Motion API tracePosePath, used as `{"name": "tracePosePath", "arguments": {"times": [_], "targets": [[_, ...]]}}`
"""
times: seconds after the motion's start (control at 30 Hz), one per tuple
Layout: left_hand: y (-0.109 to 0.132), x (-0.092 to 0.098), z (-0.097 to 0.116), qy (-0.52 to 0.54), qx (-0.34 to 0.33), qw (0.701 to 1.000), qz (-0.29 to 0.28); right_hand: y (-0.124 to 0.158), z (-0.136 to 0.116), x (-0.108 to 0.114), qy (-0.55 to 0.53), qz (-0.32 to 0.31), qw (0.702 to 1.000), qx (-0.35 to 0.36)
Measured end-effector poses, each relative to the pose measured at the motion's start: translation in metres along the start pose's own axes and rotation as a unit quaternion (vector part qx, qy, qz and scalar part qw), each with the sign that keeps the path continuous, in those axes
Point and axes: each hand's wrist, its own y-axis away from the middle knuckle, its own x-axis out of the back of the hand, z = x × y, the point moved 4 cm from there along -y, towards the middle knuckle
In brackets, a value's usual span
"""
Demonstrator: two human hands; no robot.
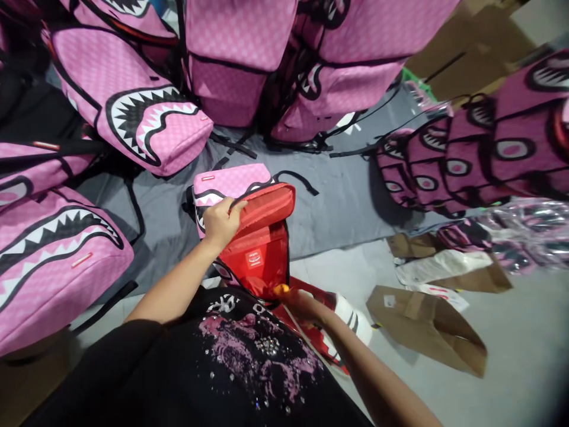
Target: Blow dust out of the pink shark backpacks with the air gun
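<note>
A pink backpack (240,178) with a shark-mouth print lies on the grey cloth in front of me, unzipped, its red lining (260,261) showing. My left hand (222,222) grips the edge of its raised flap (269,207), thumb on the red inner side. Low at the bag's opening, my right hand (304,305) is closed around a small orange-yellow object (281,289), whose kind I cannot make out. A thin pale cord (306,338) runs down beside my right forearm. The fingers of that hand are partly dark and blurred.
Pink shark-print backpacks stand to the left (133,101), at the back (240,35) and in a stack on the right (466,142). Open cardboard boxes (427,326) and plastic-wrapped goods (528,231) lie on the right floor. A red-and-white item (351,320) sits by my right forearm.
</note>
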Motion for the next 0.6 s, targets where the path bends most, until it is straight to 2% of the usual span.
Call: {"name": "tracePosePath", "arguments": {"times": [0.07, 0.13, 0.17, 0.27, 0.37, 0.5, 0.6], "targets": [[-0.002, -0.004, 0.003, 0.01, -0.008, 1.0, -0.006, 0.005, 0.004, -0.016, -0.13, -0.076, 0.989, -0.008], [-0.002, -0.007, 0.009, 0.027, -0.026, 0.999, -0.022, -0.006, -0.002, -0.025, -0.298, -0.13, 0.945, -0.015], [-0.002, -0.008, 0.013, 0.034, -0.037, 0.998, -0.033, -0.016, -0.009, -0.027, -0.371, -0.136, 0.918, -0.013], [-0.002, -0.01, 0.022, 0.037, -0.077, 0.994, -0.067, -0.046, -0.029, -0.035, -0.473, -0.106, 0.874, 0.017], [-0.006, -0.009, 0.024, 0.028, -0.097, 0.992, -0.073, -0.053, -0.039, -0.052, -0.595, -0.092, 0.797, 0.039], [-0.011, -0.008, 0.023, 0.027, -0.114, 0.991, -0.067, -0.043, -0.024, -0.072, -0.72, -0.031, 0.693, -0.021], [-0.009, -0.012, 0.025, 0.035, -0.14, 0.987, -0.066, -0.051, -0.032, -0.083, -0.788, -0.064, 0.61, -0.053]]}}
